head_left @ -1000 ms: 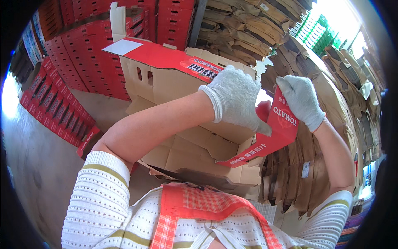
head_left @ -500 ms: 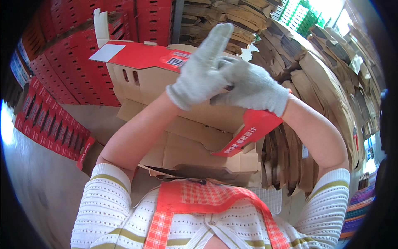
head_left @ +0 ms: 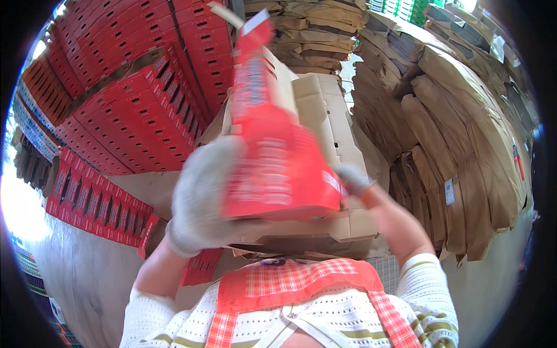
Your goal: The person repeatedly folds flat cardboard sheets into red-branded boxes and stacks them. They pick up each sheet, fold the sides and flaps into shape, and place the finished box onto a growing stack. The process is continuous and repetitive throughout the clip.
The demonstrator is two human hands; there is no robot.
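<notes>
Red carton (head_left: 284, 168) has turned — right fingers (head_left: 348, 174) now at its edge.

Scene bright; white glare at far left, burnt out. Red carton (head_left: 284, 168) and left hand (head_left: 203, 194) motion-blurred. Fisheye curvature strong, corners black.

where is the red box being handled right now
In the head view, the red box is near the middle, between the left hand and the right hand, above the checked apron.
</notes>
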